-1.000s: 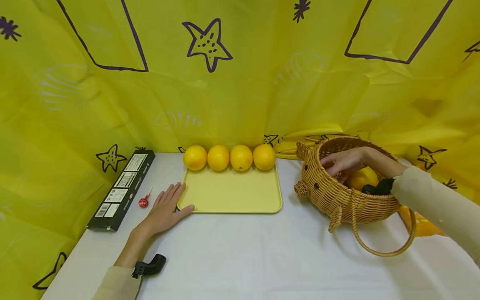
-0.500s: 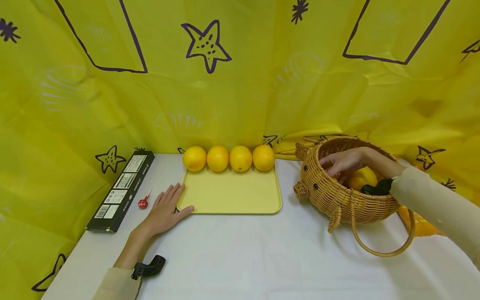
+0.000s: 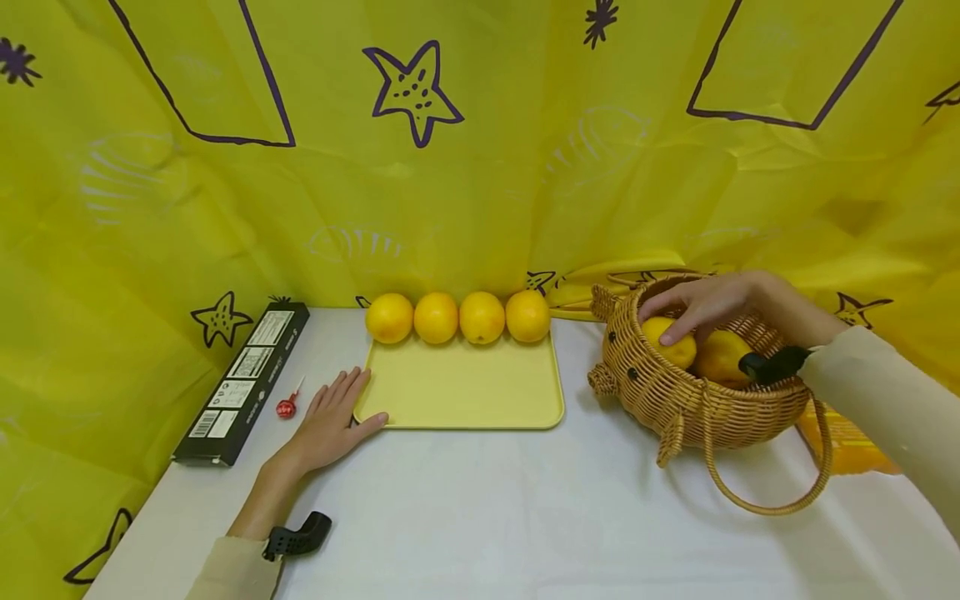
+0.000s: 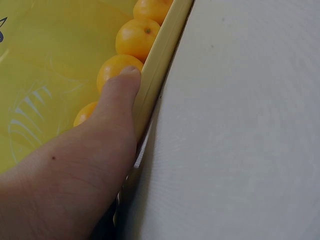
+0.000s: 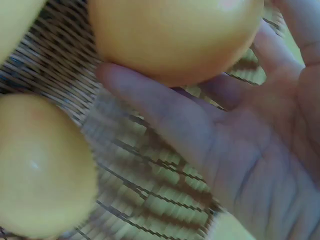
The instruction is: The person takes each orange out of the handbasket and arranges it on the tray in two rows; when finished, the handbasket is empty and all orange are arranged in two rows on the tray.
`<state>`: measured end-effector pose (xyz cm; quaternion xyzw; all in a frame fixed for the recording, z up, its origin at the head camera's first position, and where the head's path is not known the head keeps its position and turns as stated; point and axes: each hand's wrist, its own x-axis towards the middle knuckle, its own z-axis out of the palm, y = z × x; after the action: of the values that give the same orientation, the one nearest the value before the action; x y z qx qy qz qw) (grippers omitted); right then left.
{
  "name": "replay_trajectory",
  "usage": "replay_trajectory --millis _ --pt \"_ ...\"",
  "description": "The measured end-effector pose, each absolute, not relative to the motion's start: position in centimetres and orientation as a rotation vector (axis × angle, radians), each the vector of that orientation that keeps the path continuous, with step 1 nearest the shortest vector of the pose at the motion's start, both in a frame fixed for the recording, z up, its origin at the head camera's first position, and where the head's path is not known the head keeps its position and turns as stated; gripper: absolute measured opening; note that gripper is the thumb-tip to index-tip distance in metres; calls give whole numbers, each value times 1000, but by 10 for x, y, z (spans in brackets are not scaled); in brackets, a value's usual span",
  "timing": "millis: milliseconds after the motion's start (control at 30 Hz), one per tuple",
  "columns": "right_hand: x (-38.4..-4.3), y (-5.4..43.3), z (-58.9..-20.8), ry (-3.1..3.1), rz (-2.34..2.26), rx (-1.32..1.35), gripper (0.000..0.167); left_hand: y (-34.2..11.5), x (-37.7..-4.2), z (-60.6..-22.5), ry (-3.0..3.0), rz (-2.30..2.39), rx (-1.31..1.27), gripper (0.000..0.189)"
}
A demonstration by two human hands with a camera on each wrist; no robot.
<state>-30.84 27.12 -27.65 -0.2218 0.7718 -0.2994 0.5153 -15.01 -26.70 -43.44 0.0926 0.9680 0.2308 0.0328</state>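
My right hand (image 3: 708,300) grips an orange (image 3: 670,343) inside the wicker basket (image 3: 652,392), which has an animal face woven on its side. In the right wrist view the thumb and fingers curl round that fruit. Another orange (image 3: 723,357) lies in the basket under the wrist. My left hand (image 3: 330,425) rests with straight fingers at the left edge of the yellow tray (image 3: 465,392), its thumb along the near corner. Along the tray's far side several oranges (image 3: 437,317) stand in a row; the left wrist view shows them beyond the thumb.
A black box (image 3: 243,379) with white labels lies at the left, beside a red lollipop (image 3: 287,407). An orange packet (image 3: 847,437) sits partly behind the basket. The basket's handle (image 3: 772,507) hangs down onto the white table (image 3: 525,517). A yellow patterned curtain (image 3: 480,150) closes off the back.
My right hand has risen inside the basket, bringing an orange up into view in its fingers. The left hand and the tray have stayed where they were.
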Motion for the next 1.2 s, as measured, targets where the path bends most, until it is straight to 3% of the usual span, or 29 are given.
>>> replay_trajectory --millis 367,633,800,1033,1200 --pt "-291 309 -231 1968 -759 -714 43 -269 -152 -433 2994 706 292 88" --pt "-265 330 -225 2304 -869 -844 48 -271 -151 -437 2996 706 290 88" --pt "-253 336 -231 2407 -1157 -817 50 -270 -153 -438 2995 702 296 88" --pt "-242 330 -242 2076 -1792 -841 51 -270 -155 -437 3003 699 297 88" --pt "-228 313 -244 2080 -1971 -929 51 -269 -153 -438 2988 715 287 88"
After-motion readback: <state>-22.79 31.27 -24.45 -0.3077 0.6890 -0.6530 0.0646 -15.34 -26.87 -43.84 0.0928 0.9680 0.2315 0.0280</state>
